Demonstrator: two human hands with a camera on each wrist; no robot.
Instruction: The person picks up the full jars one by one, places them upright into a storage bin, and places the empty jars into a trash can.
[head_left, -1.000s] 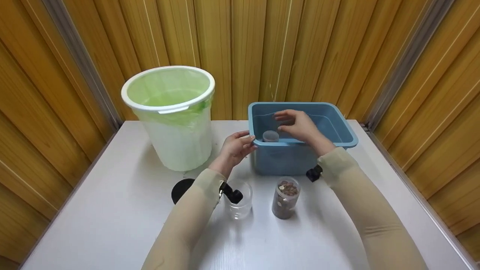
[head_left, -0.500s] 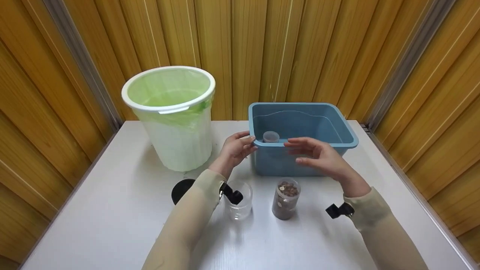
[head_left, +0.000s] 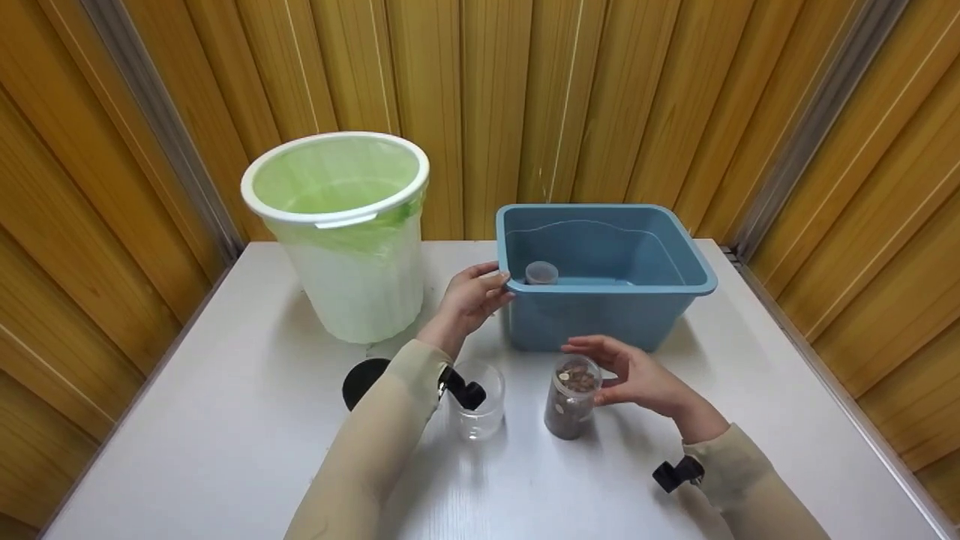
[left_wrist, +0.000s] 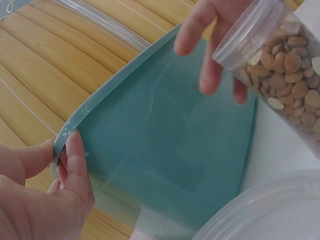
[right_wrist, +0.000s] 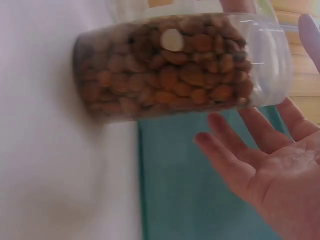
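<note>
Reaching with spread, relaxed fingers, the right hand [head_left: 637,379] is just beside the open jar of almonds [head_left: 571,396] near the table's [head_left: 225,420] front edge. It looks rigid, smooth, perhaps slippery; grip mid-body. The left hand [head_left: 471,294] pinches the blue tub's [head_left: 600,319] rim.

Left hand [head_left: 471,296] grips the blue tub's [head_left: 600,319] rim near the tabletop's [head_left: 187,435] far edge; right hand [head_left: 637,379], fingers spread, is just beside the nut jar [head_left: 571,397].
</note>
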